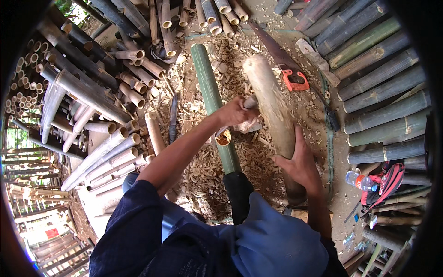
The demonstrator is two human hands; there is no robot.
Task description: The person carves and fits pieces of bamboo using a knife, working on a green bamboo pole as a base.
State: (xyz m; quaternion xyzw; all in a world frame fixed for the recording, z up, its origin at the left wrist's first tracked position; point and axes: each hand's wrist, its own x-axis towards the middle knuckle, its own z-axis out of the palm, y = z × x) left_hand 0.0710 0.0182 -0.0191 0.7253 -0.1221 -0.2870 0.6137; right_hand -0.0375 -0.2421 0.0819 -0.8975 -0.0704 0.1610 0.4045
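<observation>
The right hand (302, 166) clamped the pale pole (272, 106) low down; the left hand (237, 113), closed on a tool, met its stiff, heavy-looking middle.

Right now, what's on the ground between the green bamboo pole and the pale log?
In the head view, wood chips cover the ground between the green pole and the pale log; the left hand reaches across there too.

The only labelled package is a clear plastic bottle (360, 181) with a blue label band. It lies on the ground to the right of the fingers (279, 159) of the right hand (300, 164), well apart, just beside a red and black bag (386, 182).
</observation>
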